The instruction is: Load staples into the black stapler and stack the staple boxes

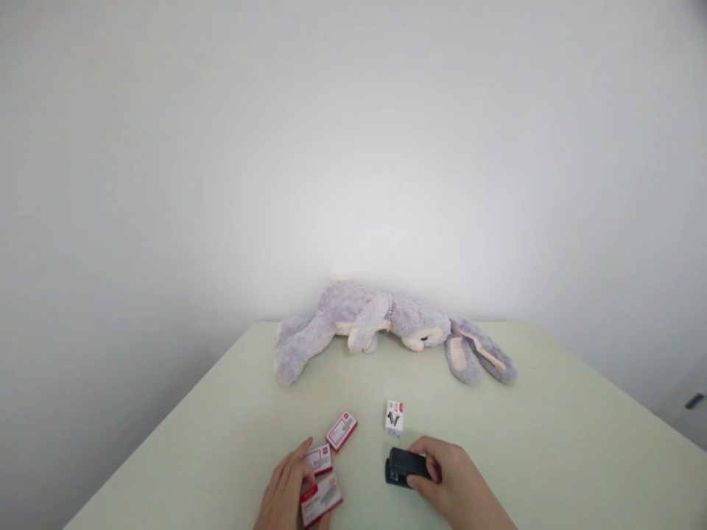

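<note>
My right hand point(450, 475) grips a black stapler point(407, 464) by its right end, thumb in front and fingers behind; the stapler is low over the table or on it. Around the near red-and-white staple box point(321, 499) my left hand point(284, 489) is closed, with the thumb at its near edge and a finger at its far side. A second staple box point(319, 459) lies just beyond, against the fingers of that hand. Touching its far corner is a third staple box point(342, 430), lying flat. Behind the stapler stands a small white box point(394, 419) with a black clip picture.
A grey-lilac plush rabbit point(359, 316) lies on its side along the table's back edge, its ears stretched to the right. The pale green table point(232, 412) meets a white wall point(353, 147). A dark handle-like piece point(694, 401) shows at the far right.
</note>
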